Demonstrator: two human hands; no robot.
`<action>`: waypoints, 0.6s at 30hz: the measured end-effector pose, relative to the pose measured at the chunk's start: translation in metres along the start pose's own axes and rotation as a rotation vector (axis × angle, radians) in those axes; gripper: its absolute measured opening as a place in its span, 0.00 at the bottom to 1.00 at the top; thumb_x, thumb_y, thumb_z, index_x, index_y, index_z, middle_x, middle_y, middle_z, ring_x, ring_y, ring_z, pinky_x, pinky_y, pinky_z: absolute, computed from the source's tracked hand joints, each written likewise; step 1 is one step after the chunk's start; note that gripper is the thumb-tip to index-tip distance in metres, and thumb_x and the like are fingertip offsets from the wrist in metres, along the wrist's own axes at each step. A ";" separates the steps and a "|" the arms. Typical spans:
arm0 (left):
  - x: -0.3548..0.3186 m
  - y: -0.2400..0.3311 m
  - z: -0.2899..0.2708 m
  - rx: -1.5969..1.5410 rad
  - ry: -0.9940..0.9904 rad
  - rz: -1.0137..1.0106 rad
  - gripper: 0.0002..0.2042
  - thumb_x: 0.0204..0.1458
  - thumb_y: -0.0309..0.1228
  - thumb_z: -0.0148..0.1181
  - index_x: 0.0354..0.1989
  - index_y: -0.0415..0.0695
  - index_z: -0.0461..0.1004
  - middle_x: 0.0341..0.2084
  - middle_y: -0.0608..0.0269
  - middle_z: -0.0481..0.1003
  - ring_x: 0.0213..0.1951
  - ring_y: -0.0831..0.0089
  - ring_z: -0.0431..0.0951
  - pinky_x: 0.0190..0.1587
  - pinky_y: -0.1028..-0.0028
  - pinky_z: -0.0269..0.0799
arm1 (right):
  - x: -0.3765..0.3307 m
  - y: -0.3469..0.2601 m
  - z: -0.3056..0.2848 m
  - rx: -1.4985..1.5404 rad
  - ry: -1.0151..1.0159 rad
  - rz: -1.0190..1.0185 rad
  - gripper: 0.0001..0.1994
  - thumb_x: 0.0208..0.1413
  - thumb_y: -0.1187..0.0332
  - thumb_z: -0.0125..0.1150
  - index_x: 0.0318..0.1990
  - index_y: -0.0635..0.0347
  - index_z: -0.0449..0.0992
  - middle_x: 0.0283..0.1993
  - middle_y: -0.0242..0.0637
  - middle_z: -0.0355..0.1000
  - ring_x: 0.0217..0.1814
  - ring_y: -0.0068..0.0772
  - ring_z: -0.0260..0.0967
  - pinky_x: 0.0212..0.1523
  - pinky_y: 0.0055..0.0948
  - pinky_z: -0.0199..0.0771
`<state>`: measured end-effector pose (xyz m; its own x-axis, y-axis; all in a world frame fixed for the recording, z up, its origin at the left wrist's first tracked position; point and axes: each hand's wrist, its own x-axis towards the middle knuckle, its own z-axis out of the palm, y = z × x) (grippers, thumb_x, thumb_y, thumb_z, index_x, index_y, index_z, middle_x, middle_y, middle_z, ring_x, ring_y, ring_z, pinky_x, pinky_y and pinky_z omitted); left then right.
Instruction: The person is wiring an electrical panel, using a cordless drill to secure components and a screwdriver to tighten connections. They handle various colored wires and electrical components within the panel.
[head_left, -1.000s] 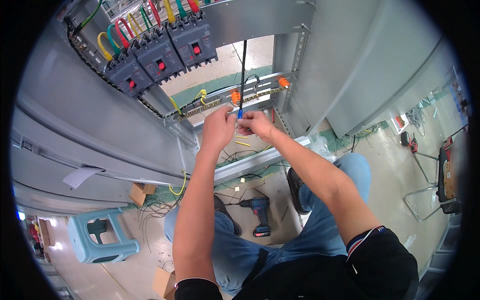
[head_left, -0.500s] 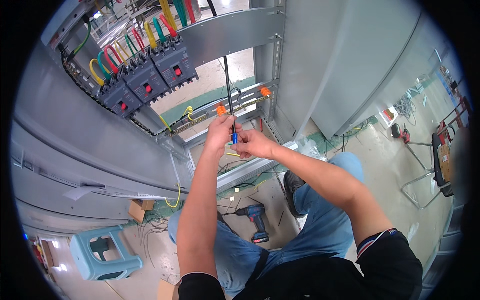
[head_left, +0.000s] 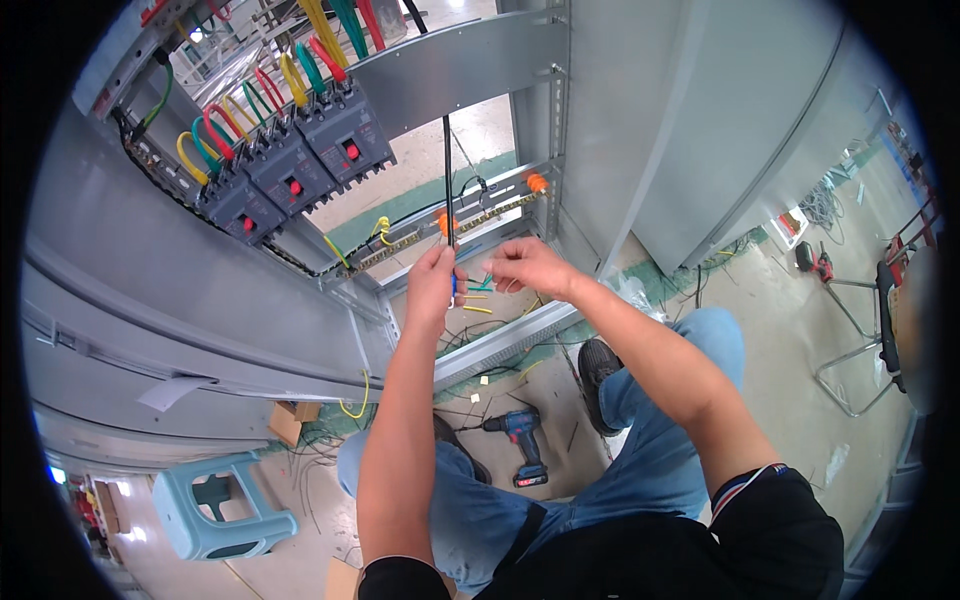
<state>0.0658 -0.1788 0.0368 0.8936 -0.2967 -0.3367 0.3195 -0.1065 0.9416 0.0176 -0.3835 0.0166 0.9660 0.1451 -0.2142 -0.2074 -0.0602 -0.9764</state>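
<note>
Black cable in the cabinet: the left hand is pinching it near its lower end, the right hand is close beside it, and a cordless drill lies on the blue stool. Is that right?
Not quite. In the head view the cordless drill lies on the floor between the person's feet, not on the blue stool, which stands apart with nothing on it. The rest holds: the left hand pinches the black cable near its lower end, with the right hand close beside.

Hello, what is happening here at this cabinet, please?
A person stands at an open grey electrical cabinet. The left hand grips a black cable that hangs down in front of a terminal rail. The right hand is beside it, fingers pinched, close to the cable's lower end. Three dark circuit breakers sit above. A cordless drill lies on the floor.
</note>
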 end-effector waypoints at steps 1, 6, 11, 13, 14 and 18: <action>-0.006 -0.001 0.000 0.044 0.027 0.000 0.14 0.70 0.41 0.52 0.55 0.49 0.78 0.29 0.67 0.75 0.28 0.78 0.75 0.27 0.77 0.73 | 0.003 -0.003 -0.002 0.001 0.057 -0.019 0.19 0.62 0.51 0.68 0.41 0.59 0.83 0.35 0.31 0.78 0.37 0.23 0.78 0.39 0.26 0.79; -0.011 -0.011 0.005 0.742 0.340 0.395 0.17 0.67 0.44 0.50 0.48 0.44 0.78 0.32 0.46 0.80 0.36 0.48 0.82 0.43 0.54 0.74 | 0.030 -0.007 0.024 0.127 0.049 -0.023 0.19 0.66 0.53 0.63 0.55 0.58 0.80 0.43 0.26 0.78 0.45 0.21 0.76 0.42 0.27 0.78; -0.026 0.016 0.012 0.959 0.347 0.374 0.18 0.63 0.50 0.56 0.44 0.46 0.79 0.33 0.44 0.81 0.40 0.42 0.81 0.42 0.50 0.73 | 0.052 -0.019 0.026 0.325 -0.024 -0.112 0.19 0.72 0.61 0.55 0.65 0.58 0.72 0.51 0.32 0.78 0.52 0.25 0.75 0.49 0.30 0.78; -0.018 0.010 0.003 0.897 0.313 0.441 0.17 0.62 0.49 0.58 0.43 0.48 0.80 0.32 0.44 0.80 0.38 0.42 0.81 0.42 0.51 0.73 | 0.054 -0.027 0.019 0.436 -0.067 -0.176 0.19 0.72 0.63 0.54 0.65 0.58 0.72 0.53 0.32 0.78 0.55 0.25 0.75 0.51 0.30 0.78; -0.012 0.011 -0.003 0.848 0.212 0.467 0.14 0.64 0.45 0.59 0.41 0.47 0.80 0.25 0.55 0.80 0.30 0.56 0.79 0.34 0.60 0.71 | 0.052 -0.032 0.010 0.456 -0.120 -0.192 0.18 0.72 0.63 0.54 0.65 0.57 0.72 0.55 0.31 0.78 0.57 0.24 0.74 0.55 0.32 0.76; -0.006 0.013 -0.009 0.206 -0.271 0.408 0.11 0.70 0.37 0.56 0.40 0.43 0.78 0.18 0.80 0.63 0.19 0.88 0.56 0.22 0.79 0.48 | 0.039 -0.056 -0.018 0.455 -0.248 -0.177 0.15 0.69 0.63 0.60 0.58 0.57 0.77 0.51 0.30 0.79 0.49 0.21 0.74 0.45 0.29 0.74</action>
<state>0.0671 -0.1700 0.0513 0.8101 -0.5846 0.0437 -0.1307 -0.1075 0.9856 0.0700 -0.3920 0.0636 0.9382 0.3460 0.0085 -0.1438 0.4120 -0.8998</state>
